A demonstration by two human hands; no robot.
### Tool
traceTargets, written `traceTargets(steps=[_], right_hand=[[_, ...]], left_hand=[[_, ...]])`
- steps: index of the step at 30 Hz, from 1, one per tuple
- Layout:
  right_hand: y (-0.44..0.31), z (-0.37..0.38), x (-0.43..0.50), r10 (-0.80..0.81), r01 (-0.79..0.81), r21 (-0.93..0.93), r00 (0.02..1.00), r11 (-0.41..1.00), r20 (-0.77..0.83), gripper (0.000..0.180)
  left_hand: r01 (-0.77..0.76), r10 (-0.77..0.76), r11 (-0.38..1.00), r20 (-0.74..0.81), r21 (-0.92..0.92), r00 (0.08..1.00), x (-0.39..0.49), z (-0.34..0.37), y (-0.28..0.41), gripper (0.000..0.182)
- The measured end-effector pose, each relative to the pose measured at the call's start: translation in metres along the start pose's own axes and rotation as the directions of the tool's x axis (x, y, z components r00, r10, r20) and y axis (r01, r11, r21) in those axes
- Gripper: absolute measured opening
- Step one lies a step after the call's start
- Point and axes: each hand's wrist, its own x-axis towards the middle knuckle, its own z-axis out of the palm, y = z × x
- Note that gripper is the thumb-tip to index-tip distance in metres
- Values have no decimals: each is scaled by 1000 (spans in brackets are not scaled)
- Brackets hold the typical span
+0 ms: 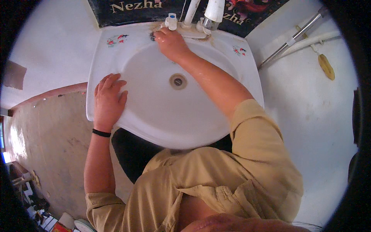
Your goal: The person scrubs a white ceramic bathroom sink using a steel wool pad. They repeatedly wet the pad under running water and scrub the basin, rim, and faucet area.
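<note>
A white ceramic washbasin (162, 116) with painted red flowers lies before me, its round drain (178, 81) in the middle of the bowl. My right hand (172, 43) reaches across to the back ledge, its fingers curled beside the blue-marked tap handle (172, 21). Under its fingertips a small dark patch or object (152, 36) shows; which it is, I cannot tell. Wet skin glistens on that hand. My left hand (109, 98), above a black wristband (101, 132), rests on the basin's left rim with fingers spread and nothing held.
At the back, a white spout (190, 13) rises beside a hanging white nozzle (214, 14) with a metal end. Brownish stains mark the tap base (197, 35). Along the right wall run a metal rod (292, 39) and a white pipe (313, 43). Cluttered items (49, 217) lie on the floor, lower left.
</note>
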Motion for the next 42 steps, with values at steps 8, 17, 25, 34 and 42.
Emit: traceTargets(steps=[8, 17, 25, 34, 42], right_hand=[[27, -38, -36, 90, -90, -45, 996, 995, 1, 14], [15, -9, -19, -39, 56, 99, 986, 994, -164, 13], [5, -22, -15, -5, 5, -2, 1000, 1000, 0, 16], [55, -41, -61, -5, -4, -109, 997, 994, -80, 18], [9, -20, -34, 35, -34, 183, 999, 983, -2, 14]], left_hand=[[9, -9, 1000, -18, -5, 1000, -2, -1, -1, 26], [5, -5, 1000, -16, -7, 1000, -1, 1, -2, 26], [6, -6, 1000, 4, 30, 1000, 0, -1, 2, 26], [12, -12, 1000, 3, 3, 1000, -1, -1, -1, 27], [17, -18, 999, 12, 51, 1000, 0, 1, 3, 25]])
